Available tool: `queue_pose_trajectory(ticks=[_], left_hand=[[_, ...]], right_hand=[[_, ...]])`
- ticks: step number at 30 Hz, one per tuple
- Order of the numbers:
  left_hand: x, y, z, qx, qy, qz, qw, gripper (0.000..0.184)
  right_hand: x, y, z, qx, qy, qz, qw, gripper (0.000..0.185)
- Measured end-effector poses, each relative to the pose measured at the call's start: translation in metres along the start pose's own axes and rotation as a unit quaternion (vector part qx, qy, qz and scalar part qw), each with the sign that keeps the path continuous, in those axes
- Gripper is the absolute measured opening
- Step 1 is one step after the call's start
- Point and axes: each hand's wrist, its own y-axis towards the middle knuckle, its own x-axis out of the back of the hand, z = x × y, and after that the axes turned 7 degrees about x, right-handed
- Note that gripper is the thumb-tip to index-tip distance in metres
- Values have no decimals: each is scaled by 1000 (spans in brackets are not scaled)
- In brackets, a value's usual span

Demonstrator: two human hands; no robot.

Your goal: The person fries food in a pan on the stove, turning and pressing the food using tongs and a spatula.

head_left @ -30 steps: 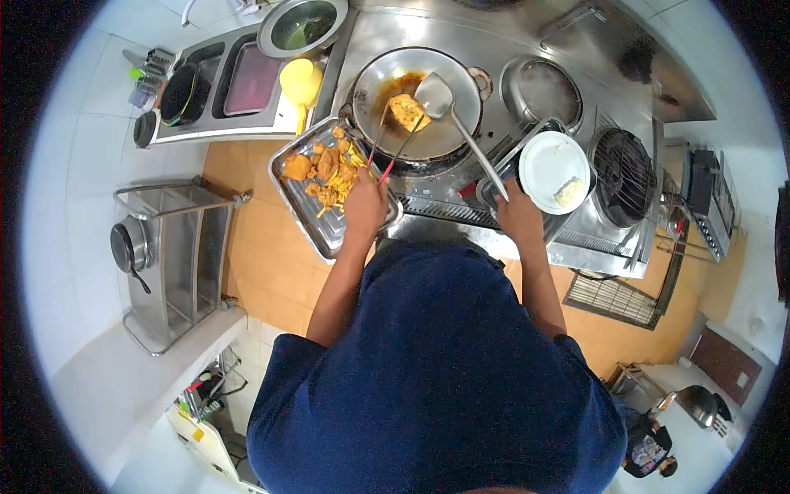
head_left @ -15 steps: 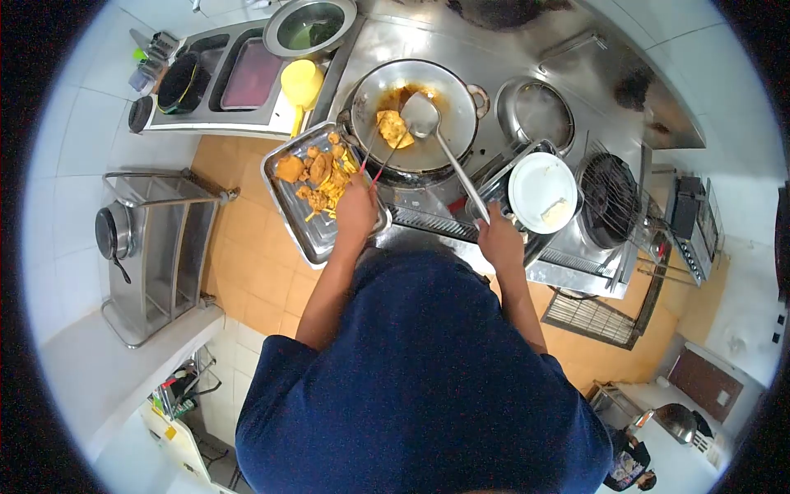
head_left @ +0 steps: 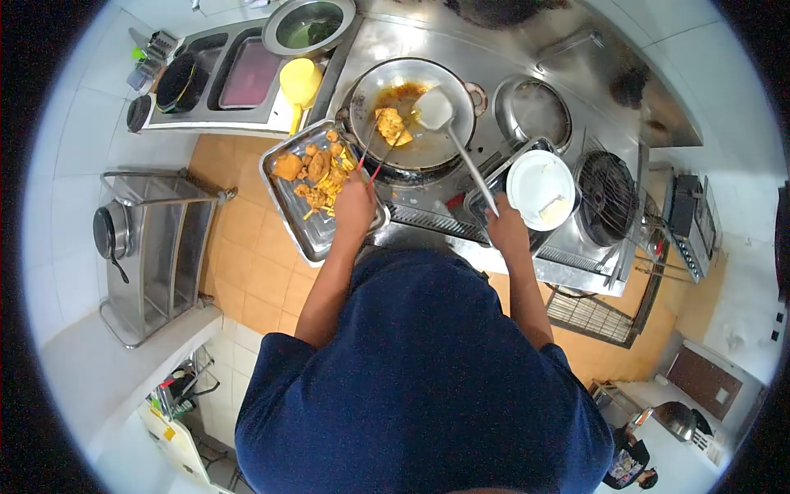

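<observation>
My left hand [head_left: 355,206] is closed round a pair of chopsticks [head_left: 370,167] with red ends and dark tips. Between the tips, over the wok [head_left: 448,76], is a golden-yellow piece of fried food [head_left: 392,127]. A long-handled metal wok spatula [head_left: 471,169] is gripped in my right hand [head_left: 508,228], its broad blade at the right side of the wok's inside. Brown oily liquid [head_left: 403,92] lies in the wok. Beside my left hand, a metal tray [head_left: 308,237] holds browned fried pieces [head_left: 315,167] and yellow strips.
Right of the wok are a round steel pan [head_left: 539,99], a white plate [head_left: 535,181] with a pale scrap and a burner under a wire grate [head_left: 607,198]. Leftward stand a yellow dipper [head_left: 300,81], a metal basin [head_left: 274,37] and sinks. Another person [head_left: 629,461] is at lower right.
The spatula blade has moved right, away from the fried piece, and turned its broad face up. My right hand has shifted slightly right. The chopsticks stay at the fried piece, which has turned slightly.
</observation>
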Motion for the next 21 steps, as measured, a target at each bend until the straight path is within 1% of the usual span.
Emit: queue_pose_trajectory(ticks=[3, 6, 9, 10, 13, 16, 19, 21], left_hand=[[2, -2, 0, 2, -17, -11, 1000, 35], [6, -4, 1, 4, -16, -14, 1000, 35], [9, -6, 0, 13, -16, -4, 1000, 36], [9, -6, -1, 19, -19, -1, 1000, 36], [8, -5, 1, 17, -18, -2, 1000, 36], [8, -4, 5, 11, -28, 7, 1000, 39], [11, -7, 0, 25, -31, 9, 999, 39], [9, -5, -1, 35, -19, 4, 999, 38]], right_hand=[[-8, -5, -5, 59, 70, -52, 994, 27], [-9, 1, -2, -3, 64, -63, 996, 25], [-13, 7, -6, -24, 18, -50, 998, 25], [-11, 6, -7, -8, 21, -29, 999, 25], [-7, 0, -12, 33, 51, -8, 998, 25], [-5, -2, -11, 15, 55, -45, 997, 25], [-9, 6, -12, -18, 24, -45, 999, 26], [-7, 7, -7, 0, 28, -41, 999, 25]])
